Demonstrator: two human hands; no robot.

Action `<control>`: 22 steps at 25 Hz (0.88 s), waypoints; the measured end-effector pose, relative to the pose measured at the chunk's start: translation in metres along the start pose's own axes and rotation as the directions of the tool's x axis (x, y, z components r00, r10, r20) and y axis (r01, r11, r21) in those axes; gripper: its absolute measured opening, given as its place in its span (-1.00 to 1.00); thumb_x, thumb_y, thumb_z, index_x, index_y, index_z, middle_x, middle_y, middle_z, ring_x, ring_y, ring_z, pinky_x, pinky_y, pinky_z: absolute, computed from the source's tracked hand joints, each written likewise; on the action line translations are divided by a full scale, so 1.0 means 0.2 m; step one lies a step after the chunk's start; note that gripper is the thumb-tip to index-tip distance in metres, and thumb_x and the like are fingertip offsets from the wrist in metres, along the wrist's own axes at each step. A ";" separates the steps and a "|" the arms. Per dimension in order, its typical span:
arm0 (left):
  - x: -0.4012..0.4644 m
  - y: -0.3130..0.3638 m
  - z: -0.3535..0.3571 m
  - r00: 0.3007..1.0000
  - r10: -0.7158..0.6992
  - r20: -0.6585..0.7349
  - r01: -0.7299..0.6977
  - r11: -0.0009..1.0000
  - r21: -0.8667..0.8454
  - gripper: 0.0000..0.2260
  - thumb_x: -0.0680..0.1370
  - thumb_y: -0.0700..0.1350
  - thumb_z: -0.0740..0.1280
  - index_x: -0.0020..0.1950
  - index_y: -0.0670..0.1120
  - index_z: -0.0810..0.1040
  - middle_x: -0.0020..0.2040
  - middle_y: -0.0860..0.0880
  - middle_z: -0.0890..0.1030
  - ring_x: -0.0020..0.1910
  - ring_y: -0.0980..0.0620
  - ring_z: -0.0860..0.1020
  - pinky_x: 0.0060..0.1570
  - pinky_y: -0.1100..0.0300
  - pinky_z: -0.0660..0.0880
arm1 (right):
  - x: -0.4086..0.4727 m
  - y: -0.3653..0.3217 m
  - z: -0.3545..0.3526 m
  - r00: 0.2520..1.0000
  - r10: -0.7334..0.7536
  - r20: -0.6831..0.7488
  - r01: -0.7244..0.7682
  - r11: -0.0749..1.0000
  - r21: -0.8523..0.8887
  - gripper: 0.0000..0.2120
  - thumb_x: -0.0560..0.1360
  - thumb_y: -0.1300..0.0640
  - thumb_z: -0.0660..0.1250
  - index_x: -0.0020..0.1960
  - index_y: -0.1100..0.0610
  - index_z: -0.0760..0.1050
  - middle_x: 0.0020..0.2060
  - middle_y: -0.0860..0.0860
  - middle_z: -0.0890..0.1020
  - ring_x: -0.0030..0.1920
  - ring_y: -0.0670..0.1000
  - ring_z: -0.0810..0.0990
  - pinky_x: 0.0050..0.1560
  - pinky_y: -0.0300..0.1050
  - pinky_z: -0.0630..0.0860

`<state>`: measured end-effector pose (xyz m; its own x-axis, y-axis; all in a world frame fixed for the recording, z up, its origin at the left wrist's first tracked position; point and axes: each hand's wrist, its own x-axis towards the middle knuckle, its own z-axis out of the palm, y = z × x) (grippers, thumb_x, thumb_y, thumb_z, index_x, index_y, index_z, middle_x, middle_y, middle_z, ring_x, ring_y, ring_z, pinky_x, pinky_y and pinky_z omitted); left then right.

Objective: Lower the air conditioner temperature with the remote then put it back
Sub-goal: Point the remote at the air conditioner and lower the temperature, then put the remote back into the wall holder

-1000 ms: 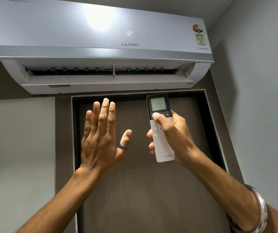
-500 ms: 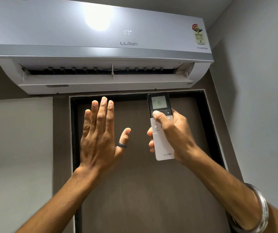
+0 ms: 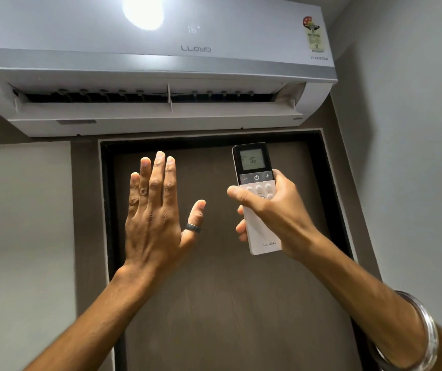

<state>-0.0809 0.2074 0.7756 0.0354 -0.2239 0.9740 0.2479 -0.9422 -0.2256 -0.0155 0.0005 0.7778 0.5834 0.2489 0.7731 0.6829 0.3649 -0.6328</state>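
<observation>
Two hands are showing in the lower half of the frame, and they are doing quite different things. At right of centre, the right hand (image 3: 273,212) is wrapping around the white remote (image 3: 258,199), fingers curling behind its body and the thumb lying across the pale buttons below the dark strip that carries the minus, power and plus keys; the thumb tip is sitting off the minus key, at the left edge of the casing. Left of centre, the left hand (image 3: 155,218) is holding nothing, fingers straight and spread slightly, the palm facing away toward the dark wooden door panel (image 3: 214,303) behind, with a dark ring (image 3: 193,227) on the thumb. The remote is pointing up toward the air conditioner (image 3: 147,62), which is filling the top of the frame with its flap open; the remote screen is reading 16 and the faint digits on the unit's front look like 16 as well, so the lowering seems to be registering. To do this step well, the person is probably best keeping the remote's top end aimed at the unit, pressing the minus key squarely with the thumb tip rather than the neighbouring power key, and checking both displays after each press. A silver bangle (image 3: 426,336) is circling the right wrist at lower right. Where the remote belongs is not showing anywhere in view.
</observation>
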 end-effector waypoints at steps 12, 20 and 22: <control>-1.29 0.56 0.13 0.802 -0.044 0.595 0.203 0.958 -0.204 -0.24 0.65 0.22 0.13 0.69 -0.16 -0.07 0.72 -0.13 -0.06 0.69 -0.09 -0.17 0.67 -0.01 -0.21 | -0.97 1.00 -0.24 0.775 0.536 -0.336 -0.613 0.767 -0.189 -0.64 0.34 -0.19 0.46 0.00 -0.02 0.48 -0.10 -0.07 0.67 -0.19 -0.16 0.68 -0.23 -0.19 0.58; -2.72 1.27 0.13 0.183 0.231 0.956 0.375 0.882 -0.285 -0.27 0.66 0.22 0.07 0.68 -0.18 -0.04 0.71 -0.16 -0.04 0.68 -0.09 -0.18 0.67 -0.13 -0.08 | -2.35 1.98 -0.80 -0.003 0.740 -0.673 -0.993 0.077 0.088 -0.66 0.20 -0.12 0.69 -0.23 0.06 0.66 -0.25 -0.01 0.76 -0.17 0.07 0.79 -0.16 -0.09 0.71; -3.04 1.46 0.12 0.079 0.316 0.946 0.396 0.860 -0.320 -0.28 0.67 0.21 0.06 0.68 -0.20 -0.03 0.71 -0.18 -0.01 0.69 -0.10 -0.15 0.68 -0.11 -0.10 | -2.72 2.22 -0.95 -0.138 0.710 -0.691 -0.989 -0.066 0.129 -0.65 0.26 -0.12 0.69 -0.17 0.09 0.68 -0.19 0.06 0.76 -0.09 0.15 0.79 -0.08 -0.03 0.70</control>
<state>-0.0063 0.0753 0.1176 0.9965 -0.0792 0.0269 -0.0828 -0.9793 0.1847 0.0534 -0.1442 0.0677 0.7081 -0.3952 -0.5851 -0.6790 -0.1541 -0.7177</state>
